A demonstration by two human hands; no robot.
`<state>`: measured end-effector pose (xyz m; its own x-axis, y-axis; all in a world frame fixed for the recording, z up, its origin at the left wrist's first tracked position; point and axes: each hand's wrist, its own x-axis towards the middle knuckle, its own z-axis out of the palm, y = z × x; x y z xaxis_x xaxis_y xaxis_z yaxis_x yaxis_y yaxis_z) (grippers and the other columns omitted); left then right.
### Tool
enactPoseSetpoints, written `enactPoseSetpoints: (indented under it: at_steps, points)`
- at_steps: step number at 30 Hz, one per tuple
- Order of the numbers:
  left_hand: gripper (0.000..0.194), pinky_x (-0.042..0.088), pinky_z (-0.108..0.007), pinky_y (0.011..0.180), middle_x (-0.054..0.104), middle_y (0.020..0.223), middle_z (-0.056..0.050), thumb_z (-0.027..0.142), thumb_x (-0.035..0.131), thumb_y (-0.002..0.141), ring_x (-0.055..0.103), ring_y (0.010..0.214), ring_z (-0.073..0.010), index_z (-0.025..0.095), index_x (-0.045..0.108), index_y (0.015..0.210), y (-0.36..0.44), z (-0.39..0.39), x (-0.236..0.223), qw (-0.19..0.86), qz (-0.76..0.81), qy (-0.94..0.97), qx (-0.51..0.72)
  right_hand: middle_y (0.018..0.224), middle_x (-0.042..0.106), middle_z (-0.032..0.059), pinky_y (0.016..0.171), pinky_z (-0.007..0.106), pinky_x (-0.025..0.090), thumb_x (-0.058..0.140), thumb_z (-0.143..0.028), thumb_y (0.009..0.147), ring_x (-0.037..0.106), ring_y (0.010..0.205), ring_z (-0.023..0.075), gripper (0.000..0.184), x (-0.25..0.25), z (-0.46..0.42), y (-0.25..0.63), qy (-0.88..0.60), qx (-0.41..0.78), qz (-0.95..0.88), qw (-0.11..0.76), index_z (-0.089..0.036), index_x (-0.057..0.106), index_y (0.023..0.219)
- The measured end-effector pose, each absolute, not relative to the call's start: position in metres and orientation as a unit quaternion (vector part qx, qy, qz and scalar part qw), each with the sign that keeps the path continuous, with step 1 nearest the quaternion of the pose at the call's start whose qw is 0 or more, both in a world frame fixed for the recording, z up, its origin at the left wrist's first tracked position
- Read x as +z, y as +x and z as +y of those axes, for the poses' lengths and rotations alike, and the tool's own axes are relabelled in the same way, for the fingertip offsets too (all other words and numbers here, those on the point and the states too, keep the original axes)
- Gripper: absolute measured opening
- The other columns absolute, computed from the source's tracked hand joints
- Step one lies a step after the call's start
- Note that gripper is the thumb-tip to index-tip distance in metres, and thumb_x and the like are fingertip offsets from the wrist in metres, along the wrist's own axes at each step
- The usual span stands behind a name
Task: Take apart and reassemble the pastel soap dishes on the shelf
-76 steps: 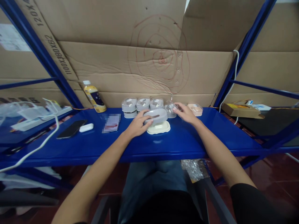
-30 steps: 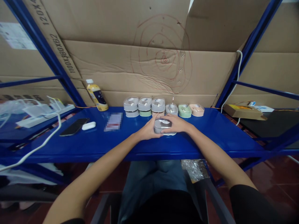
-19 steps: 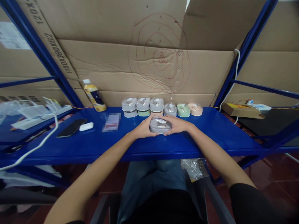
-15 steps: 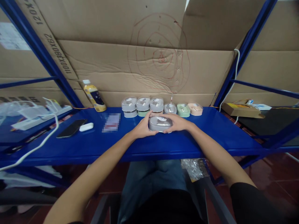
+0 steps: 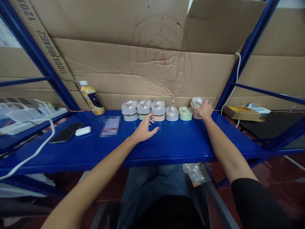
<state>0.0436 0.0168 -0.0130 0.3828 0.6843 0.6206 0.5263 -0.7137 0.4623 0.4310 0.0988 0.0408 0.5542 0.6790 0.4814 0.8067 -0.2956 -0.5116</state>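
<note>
My right hand (image 5: 206,110) grips a grey oval box with a clear lid (image 5: 196,101) at the right end of a row of such boxes. That box rests on, or just above, a peach box (image 5: 196,115), partly hidden by my fingers. My left hand (image 5: 144,129) is open and empty, its fingers spread in front of the row. Beside it stand three two-high stacks: a left stack (image 5: 129,110), a middle stack (image 5: 144,107) and a right stack (image 5: 158,108). A single grey box (image 5: 172,113) and a green box (image 5: 185,113) sit between these and my right hand.
On the blue table (image 5: 164,146), a yellow bottle (image 5: 92,98) leans near the cardboard wall (image 5: 107,63). A blurred card (image 5: 111,126), a white case (image 5: 83,131) and a phone (image 5: 67,132) lie left. Blue posts (image 5: 247,54) frame the sides.
The grey box has moved from between both hands at the front to the far right, over the peach box, in my right hand. My left hand has let go and opened.
</note>
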Motion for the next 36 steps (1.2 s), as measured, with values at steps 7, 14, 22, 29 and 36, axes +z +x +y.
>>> enactPoseSetpoints:
  at_steps: [7, 14, 22, 29, 36]
  points:
    - [0.070, 0.057, -0.042, 0.092, 0.060, 0.133, -0.015, 0.039, 0.069, 0.091, 0.066, 0.104, -0.0227, 0.019, 0.036, 0.149, 0.043, 0.013, -0.008, 0.101, 0.378, 0.833, 0.392, 0.134, 0.060, 0.0268, 0.105, 0.054, 0.041, 0.085, -0.066, 0.068, 0.057, 0.127, 0.0433, 0.090, 0.035, 0.100, 0.430, -0.812, -0.092, -0.480, 0.320, -0.015, 0.055, 0.135]
    - [0.068, 0.057, -0.041, 0.089, 0.060, 0.129, -0.013, 0.038, 0.069, 0.090, 0.066, 0.102, -0.0222, 0.020, 0.037, 0.148, 0.043, 0.015, -0.009, 0.099, 0.381, 0.835, 0.385, 0.136, 0.057, 0.0311, 0.106, 0.062, 0.038, 0.068, -0.068, 0.083, 0.053, 0.128, 0.0473, 0.082, 0.037, 0.091, 0.425, -0.781, -0.151, -0.486, 0.363, -0.008, 0.053, 0.136]
    - [0.054, 0.058, -0.040, 0.085, 0.063, 0.121, -0.010, 0.037, 0.066, 0.092, 0.066, 0.102, -0.0235, 0.021, 0.048, 0.140, 0.042, 0.018, -0.010, 0.085, 0.374, 0.836, 0.392, 0.158, 0.043, 0.0264, 0.122, 0.058, 0.033, 0.065, -0.049, 0.092, 0.040, 0.148, 0.0424, 0.069, 0.033, 0.076, 0.336, -0.504, -0.137, -0.789, 0.323, -0.011, 0.051, 0.148]
    - [0.022, 0.058, -0.038, 0.082, 0.063, 0.113, -0.006, 0.031, 0.061, 0.093, 0.066, 0.096, -0.0219, 0.022, 0.062, 0.113, 0.041, 0.019, -0.007, 0.067, 0.362, 0.832, 0.416, 0.168, 0.033, 0.0223, 0.120, 0.068, 0.034, 0.087, -0.037, 0.081, 0.035, 0.152, 0.0467, 0.091, 0.025, 0.101, 0.253, -0.457, -0.129, -0.843, 0.254, -0.024, 0.041, 0.158]
    - [0.021, 0.058, -0.038, 0.082, 0.064, 0.107, -0.007, 0.030, 0.061, 0.092, 0.067, 0.092, -0.0211, 0.020, 0.063, 0.111, 0.040, 0.021, -0.004, 0.062, 0.376, 0.810, 0.446, 0.163, 0.043, 0.0208, 0.122, 0.064, 0.035, 0.074, -0.032, 0.092, 0.039, 0.151, 0.0418, 0.072, 0.026, 0.094, 0.266, -0.430, -0.098, -0.855, 0.274, -0.022, 0.046, 0.158]
